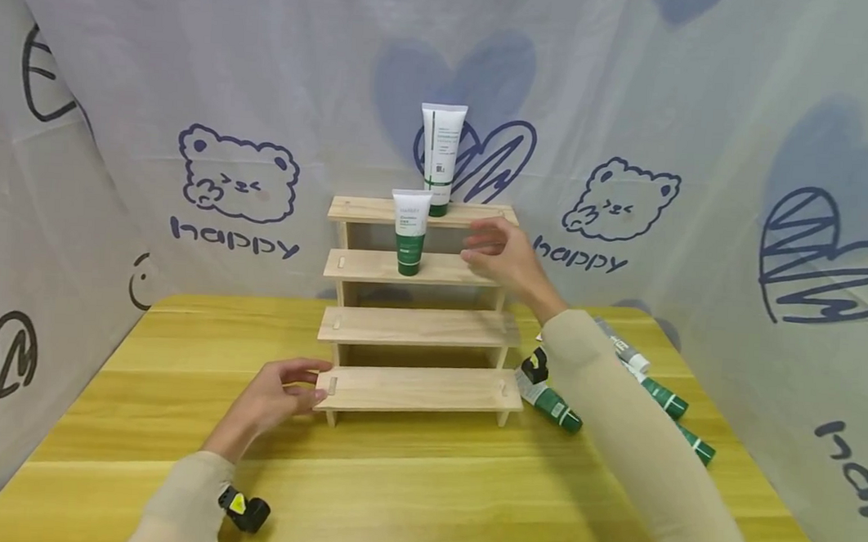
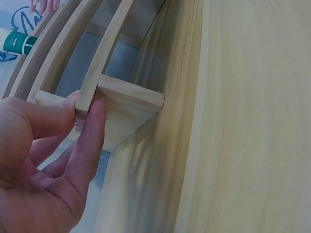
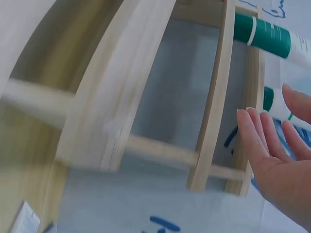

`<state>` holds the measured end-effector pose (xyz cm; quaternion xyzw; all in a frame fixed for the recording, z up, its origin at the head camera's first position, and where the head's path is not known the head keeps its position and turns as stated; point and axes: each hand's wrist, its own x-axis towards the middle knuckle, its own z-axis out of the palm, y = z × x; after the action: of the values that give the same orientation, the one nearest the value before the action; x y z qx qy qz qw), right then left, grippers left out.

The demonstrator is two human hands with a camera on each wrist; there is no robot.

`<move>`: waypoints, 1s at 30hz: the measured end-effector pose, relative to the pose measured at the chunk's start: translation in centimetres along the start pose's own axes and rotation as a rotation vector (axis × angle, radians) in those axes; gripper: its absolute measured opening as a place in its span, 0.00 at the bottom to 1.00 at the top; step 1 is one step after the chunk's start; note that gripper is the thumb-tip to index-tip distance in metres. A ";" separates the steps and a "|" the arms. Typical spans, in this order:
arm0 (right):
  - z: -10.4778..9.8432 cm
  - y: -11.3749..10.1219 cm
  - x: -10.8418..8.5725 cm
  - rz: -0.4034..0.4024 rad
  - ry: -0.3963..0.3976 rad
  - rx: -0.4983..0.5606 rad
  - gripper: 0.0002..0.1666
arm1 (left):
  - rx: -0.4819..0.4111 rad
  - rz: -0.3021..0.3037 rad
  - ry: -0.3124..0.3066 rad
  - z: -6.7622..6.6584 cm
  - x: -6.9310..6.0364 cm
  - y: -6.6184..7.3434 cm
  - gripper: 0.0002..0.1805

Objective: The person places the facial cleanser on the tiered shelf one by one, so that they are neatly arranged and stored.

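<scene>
Left hand pinches the four-tier wooden rack, likely light, stiff, at its well-grippable lower-left end; right hand, loosely extended, is empty.

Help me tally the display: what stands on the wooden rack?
A large white tube stands on the top board, a smaller white-and-green tube on the second board. In the head view, the right hand hides part of the second board's right end.

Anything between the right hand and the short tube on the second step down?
Nothing visible. In the head view, only a bare stretch of the second step lies between the right hand and the short tube; the tall tube stands behind, on the top step.
</scene>
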<state>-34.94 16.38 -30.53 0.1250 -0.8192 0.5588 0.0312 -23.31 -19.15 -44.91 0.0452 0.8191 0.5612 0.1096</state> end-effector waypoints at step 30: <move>-9.6 6.5 -3.9 0.204 -0.042 -0.389 0.23 | 0.015 -0.019 0.013 0.0 0.0 0.1 0.26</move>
<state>-33.54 28.13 -33.59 0.0446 -0.9206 0.3876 -0.0189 -23.30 -19.11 -44.83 0.0348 0.8245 0.5542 0.1092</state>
